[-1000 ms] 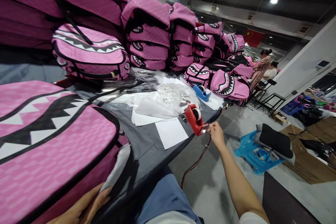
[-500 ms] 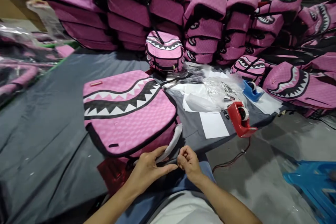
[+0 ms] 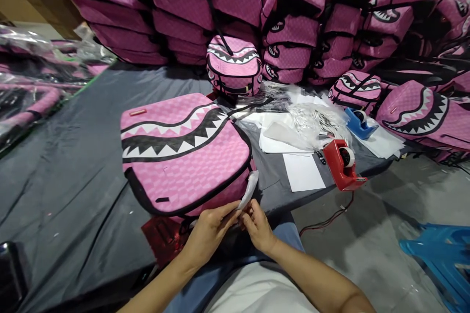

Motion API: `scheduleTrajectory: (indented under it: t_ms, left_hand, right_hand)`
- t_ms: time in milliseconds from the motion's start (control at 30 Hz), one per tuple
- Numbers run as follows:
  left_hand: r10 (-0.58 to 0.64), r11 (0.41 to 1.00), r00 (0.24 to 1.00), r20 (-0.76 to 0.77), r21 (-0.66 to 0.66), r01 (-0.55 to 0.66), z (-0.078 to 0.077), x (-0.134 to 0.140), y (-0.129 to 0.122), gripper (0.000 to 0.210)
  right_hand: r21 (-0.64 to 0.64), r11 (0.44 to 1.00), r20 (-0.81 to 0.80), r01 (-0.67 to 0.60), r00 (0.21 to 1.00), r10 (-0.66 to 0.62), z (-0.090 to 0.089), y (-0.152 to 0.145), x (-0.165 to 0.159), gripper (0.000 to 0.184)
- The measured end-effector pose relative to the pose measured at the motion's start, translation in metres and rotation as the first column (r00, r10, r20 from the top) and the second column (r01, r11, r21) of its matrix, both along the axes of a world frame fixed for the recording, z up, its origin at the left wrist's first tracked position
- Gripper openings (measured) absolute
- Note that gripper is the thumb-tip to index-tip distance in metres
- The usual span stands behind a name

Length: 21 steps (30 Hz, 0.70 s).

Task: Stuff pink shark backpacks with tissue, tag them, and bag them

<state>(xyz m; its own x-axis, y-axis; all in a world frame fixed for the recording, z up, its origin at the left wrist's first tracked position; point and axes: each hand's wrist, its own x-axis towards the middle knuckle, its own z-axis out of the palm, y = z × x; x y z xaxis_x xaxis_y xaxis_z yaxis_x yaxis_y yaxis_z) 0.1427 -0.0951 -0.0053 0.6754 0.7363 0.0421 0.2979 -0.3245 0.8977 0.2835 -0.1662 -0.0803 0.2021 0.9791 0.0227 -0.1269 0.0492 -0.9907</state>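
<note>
A pink checkered backpack [image 3: 191,171] with a black-and-white shark-tooth print lies on the grey cloth-covered table in front of me. At its near right corner, a white wrapping strip [image 3: 249,188] sticks up. My left hand [image 3: 212,225] is closed on the lower end of this strip, thumb and fingers pressed together. Close against it, my right hand [image 3: 258,225] has its fingers curled in a pinch at the same end; what lies between those fingertips is hidden. Left of my hands, a shiny dark red packet [image 3: 161,239] lies at the table edge beneath the backpack's near side.
Stacks of pink bags [image 3: 290,34] line the back of the table. A small shark-print bag [image 3: 235,66] stands before them. On the right are white paper [image 3: 303,173], clear plastic bags [image 3: 312,122], a red tape dispenser [image 3: 343,164] and a blue one [image 3: 362,122]. A blue stool [image 3: 436,249] stands on the floor.
My left thumb and fingers, spread apart before, have closed on the white strip. My right hand has come left against them. The view has shifted slightly.
</note>
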Motion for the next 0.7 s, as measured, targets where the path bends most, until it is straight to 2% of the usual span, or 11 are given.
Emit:
scheduleTrajectory:
  t_ms: [133, 233, 333, 400, 500, 567, 633, 700]
  left_hand:
    - [-0.002, 0.996, 1.000, -0.005, 0.086, 0.002, -0.004, -0.001, 0.000, 0.040]
    - [0.004, 0.984, 1.000, 0.010, 0.181, -0.005, -0.009, -0.001, 0.001, 0.039]
    - [-0.012, 0.961, 1.000, 0.026, 0.275, 0.005, -0.015, -0.002, 0.003, 0.035]
    - [-0.011, 0.949, 0.999, 0.038, 0.316, -0.002, -0.019, -0.002, 0.003, 0.033]
    - [0.042, 0.938, 0.996, 0.077, 0.340, -0.066, -0.019, -0.003, 0.002, 0.035]
    - [0.103, 0.946, 0.992, 0.068, 0.300, -0.119, -0.014, -0.004, 0.001, 0.042]
    - [0.110, 0.964, 0.994, 0.003, 0.243, -0.107, -0.010, -0.004, 0.001, 0.045]
    - [0.033, 0.972, 0.996, -0.085, 0.236, -0.012, -0.008, -0.003, 0.001, 0.039]
  right_hand:
    - [-0.089, 0.994, -0.169, -0.069, 0.984, 0.053, 0.002, 0.013, 0.002, 0.045]
    - [-0.197, 0.980, -0.248, -0.028, 0.969, -0.022, 0.004, 0.012, 0.001, 0.055]
    - [-0.270, 0.962, -0.364, -0.047, 0.930, -0.057, 0.013, 0.000, -0.002, 0.052]
    - [-0.251, 0.954, -0.535, -0.163, 0.845, 0.004, 0.023, -0.009, -0.003, 0.047]
    - [-0.145, 0.930, -0.787, -0.339, 0.609, 0.099, 0.037, -0.012, -0.003, 0.035]
    - [-0.060, 0.912, -0.857, -0.406, 0.490, 0.162, 0.043, -0.009, -0.002, 0.029]
    - [0.011, 0.902, -0.865, -0.431, 0.448, 0.225, 0.043, -0.004, 0.001, 0.022]
    - [0.039, 0.913, -0.841, -0.406, 0.480, 0.249, 0.039, 0.001, 0.006, 0.024]
